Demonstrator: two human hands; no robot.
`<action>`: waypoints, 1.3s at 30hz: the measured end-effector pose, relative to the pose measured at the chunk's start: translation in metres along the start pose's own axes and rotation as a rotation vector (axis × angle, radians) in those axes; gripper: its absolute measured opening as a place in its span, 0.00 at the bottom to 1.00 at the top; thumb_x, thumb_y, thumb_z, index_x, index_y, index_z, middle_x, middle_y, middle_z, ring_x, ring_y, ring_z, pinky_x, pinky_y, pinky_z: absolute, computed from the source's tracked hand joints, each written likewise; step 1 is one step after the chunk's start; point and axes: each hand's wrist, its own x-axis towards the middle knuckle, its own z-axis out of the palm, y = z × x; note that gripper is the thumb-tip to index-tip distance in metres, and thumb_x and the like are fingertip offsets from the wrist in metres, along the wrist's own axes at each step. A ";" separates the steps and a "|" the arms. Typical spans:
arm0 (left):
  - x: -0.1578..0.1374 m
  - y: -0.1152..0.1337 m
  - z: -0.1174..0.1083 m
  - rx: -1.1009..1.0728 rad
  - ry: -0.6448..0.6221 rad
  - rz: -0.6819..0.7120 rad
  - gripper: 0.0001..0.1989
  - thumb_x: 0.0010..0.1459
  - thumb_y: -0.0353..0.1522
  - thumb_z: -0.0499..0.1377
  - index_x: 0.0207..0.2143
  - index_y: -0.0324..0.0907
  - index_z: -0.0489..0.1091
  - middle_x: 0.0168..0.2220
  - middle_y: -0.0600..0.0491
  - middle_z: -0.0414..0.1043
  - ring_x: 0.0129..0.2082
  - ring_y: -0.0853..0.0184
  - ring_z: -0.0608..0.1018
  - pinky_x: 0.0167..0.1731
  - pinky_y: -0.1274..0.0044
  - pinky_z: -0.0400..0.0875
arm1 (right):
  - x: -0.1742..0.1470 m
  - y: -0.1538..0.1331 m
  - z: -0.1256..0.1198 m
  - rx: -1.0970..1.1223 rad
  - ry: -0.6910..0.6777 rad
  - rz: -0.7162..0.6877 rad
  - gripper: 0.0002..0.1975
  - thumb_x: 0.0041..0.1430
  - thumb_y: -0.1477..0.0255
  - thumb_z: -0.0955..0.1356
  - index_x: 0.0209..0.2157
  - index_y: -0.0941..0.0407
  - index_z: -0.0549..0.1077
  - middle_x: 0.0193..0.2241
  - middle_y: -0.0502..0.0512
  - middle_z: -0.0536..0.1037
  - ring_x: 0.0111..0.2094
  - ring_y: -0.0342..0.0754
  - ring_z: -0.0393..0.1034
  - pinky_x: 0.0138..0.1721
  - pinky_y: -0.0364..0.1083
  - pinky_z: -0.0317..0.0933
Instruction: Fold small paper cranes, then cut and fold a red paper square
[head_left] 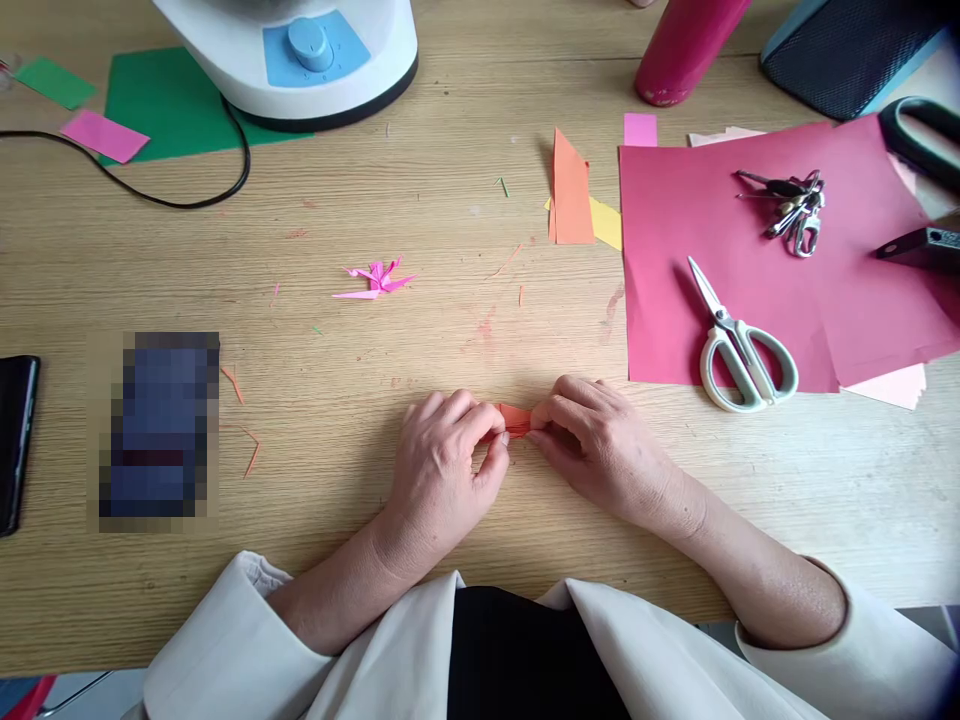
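Between my two hands is a small folded piece of orange paper [514, 417], low over the wooden table. My left hand [454, 450] pinches its left end between thumb and forefinger. At the right end, the thumb and fingertips of my right hand [596, 440] close on the same paper. My fingers cover both ends, so only the middle shows. Farther up the table lies a pink folded paper figure [379, 278] with thin pointed ends. White-handled scissors [739, 350] rest to the right of my right hand, blades pointing away from me.
Red paper sheets [675, 220] lie at right, bearing a bunch of keys [799, 210]. Orange [571, 195] and yellow paper pieces [606, 222] sit beside them. A white appliance [225, 40] stands at the back on green paper [142, 100]. A blurred-out phone-like object [157, 430] is at left.
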 end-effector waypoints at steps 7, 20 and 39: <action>0.001 0.003 0.002 -0.033 0.028 -0.048 0.08 0.55 0.24 0.58 0.28 0.44 0.62 0.29 0.55 0.70 0.33 0.62 0.69 0.37 0.69 0.60 | 0.001 -0.003 0.002 -0.042 -0.015 0.029 0.07 0.62 0.76 0.66 0.29 0.56 0.68 0.29 0.52 0.68 0.29 0.47 0.62 0.35 0.47 0.55; 0.004 0.004 0.005 0.085 -0.008 -0.066 0.10 0.54 0.25 0.59 0.27 0.45 0.60 0.30 0.54 0.71 0.34 0.60 0.71 0.36 0.67 0.59 | 0.001 -0.005 0.003 -0.072 0.019 0.051 0.08 0.60 0.78 0.65 0.27 0.56 0.67 0.28 0.53 0.68 0.29 0.47 0.61 0.34 0.47 0.56; 0.004 0.004 0.005 0.139 -0.021 -0.057 0.11 0.55 0.27 0.60 0.27 0.45 0.60 0.31 0.53 0.71 0.34 0.59 0.71 0.35 0.67 0.59 | -0.015 -0.008 -0.009 -0.148 0.075 -0.364 0.13 0.68 0.80 0.62 0.50 0.58 0.72 0.42 0.62 0.76 0.37 0.51 0.66 0.37 0.51 0.63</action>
